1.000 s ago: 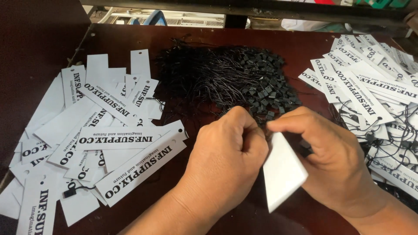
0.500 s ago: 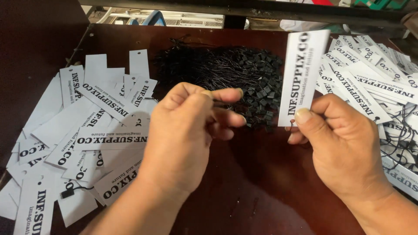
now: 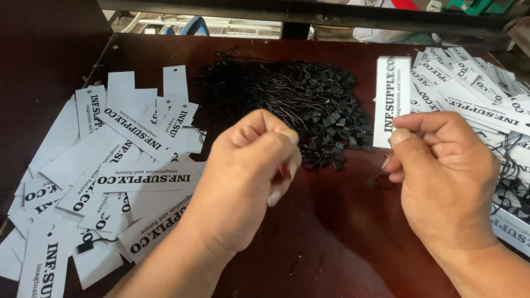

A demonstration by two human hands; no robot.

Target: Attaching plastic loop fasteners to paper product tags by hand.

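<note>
Tag: white rectangular paper hang tag with black print (image 3: 391, 99), upright, just right of the black string heap.
Right hand: right hand (image 3: 444, 176) pinches the tag's lower edge between thumb and fingers.
Left hand: left hand (image 3: 251, 176) curled narrow, fingertips pinched together just below the heap; what it grips is too small to tell.
Heap: pile of black looped strings with small square plastic locks (image 3: 292, 105) on the dark red-brown worktop (image 3: 331, 243).
Left of heap: loose white tags (image 3: 110, 171).
Right of heap: strung white tags (image 3: 475, 94).

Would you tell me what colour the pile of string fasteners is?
Black string fasteners, clearest in the head view.

Even, soft daylight; sharp focus; faint shadows; dark left corner.
</note>
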